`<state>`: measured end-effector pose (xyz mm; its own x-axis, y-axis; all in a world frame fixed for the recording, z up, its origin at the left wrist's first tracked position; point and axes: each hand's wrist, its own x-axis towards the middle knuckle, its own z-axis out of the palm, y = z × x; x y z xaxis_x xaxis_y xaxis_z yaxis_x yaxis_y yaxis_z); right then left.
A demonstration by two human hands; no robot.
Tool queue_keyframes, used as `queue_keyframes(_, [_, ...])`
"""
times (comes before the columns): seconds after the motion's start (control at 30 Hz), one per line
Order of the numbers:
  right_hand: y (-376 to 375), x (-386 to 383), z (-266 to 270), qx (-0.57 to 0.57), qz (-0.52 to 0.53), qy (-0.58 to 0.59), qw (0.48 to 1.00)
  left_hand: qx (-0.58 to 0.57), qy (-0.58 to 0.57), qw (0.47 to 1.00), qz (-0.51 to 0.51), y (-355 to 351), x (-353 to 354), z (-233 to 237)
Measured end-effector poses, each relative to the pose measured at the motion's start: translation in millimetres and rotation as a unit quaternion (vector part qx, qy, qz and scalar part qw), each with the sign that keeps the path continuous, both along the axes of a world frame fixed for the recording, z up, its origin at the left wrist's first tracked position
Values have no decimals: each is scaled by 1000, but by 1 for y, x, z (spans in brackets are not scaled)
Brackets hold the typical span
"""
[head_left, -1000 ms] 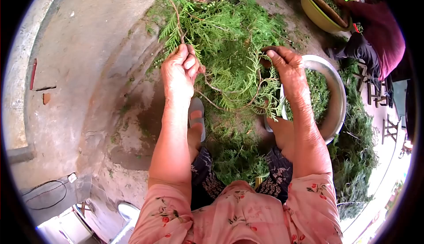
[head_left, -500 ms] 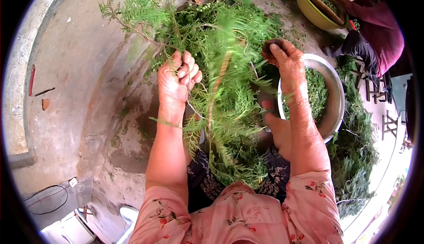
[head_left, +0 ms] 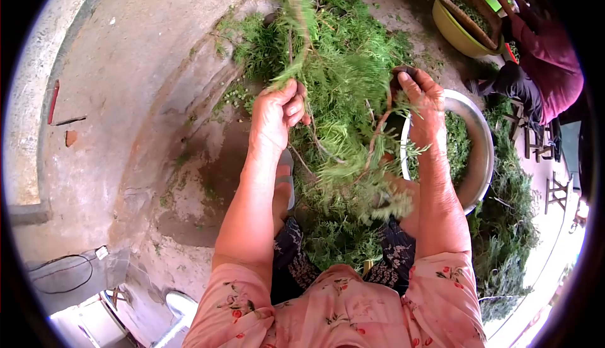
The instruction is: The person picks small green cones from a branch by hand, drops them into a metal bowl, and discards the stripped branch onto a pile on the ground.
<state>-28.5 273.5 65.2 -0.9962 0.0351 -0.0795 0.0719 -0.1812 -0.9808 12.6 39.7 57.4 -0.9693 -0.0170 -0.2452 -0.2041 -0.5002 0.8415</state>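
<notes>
My left hand (head_left: 277,111) is closed around a leafy evergreen branch (head_left: 297,17), whose blurred green sprays rise above the fist. To the right, my right hand (head_left: 427,99) has thumb and fingers pinched together, with dark-stained fingertips. A second evergreen branch (head_left: 377,137) with a brown stem hangs from that pinch, its lower sprays smeared by motion. Beneath and between both hands lies a heap of green evergreen cuttings (head_left: 359,39). Partly behind my right forearm stands a round metal basin (head_left: 484,137) with small green pieces inside.
A yellow tub (head_left: 454,33) carrying a woven tray (head_left: 466,15) stands at the upper right. Beside it sits another person (head_left: 548,64) in a dark pink top. More cuttings (head_left: 504,241) lie along the right, near wooden stools (head_left: 556,193). Bare concrete floor (head_left: 157,52) extends leftward.
My left hand has shifted right and its branch has swung from the upper left to nearly upright. The brown-stemmed branch has moved right, below my right hand. My view has shifted slightly.
</notes>
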Motion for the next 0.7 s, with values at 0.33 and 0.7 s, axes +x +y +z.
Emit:
queue_keyframes(0.33, [19, -10, -7, -39, -29, -25, 998, -173, 5, 975, 140, -1, 0, -1])
queue_keyframes(0.7, [-12, 6, -4, 58, 63, -12, 996, -490, 109, 834, 229, 5, 1, -6])
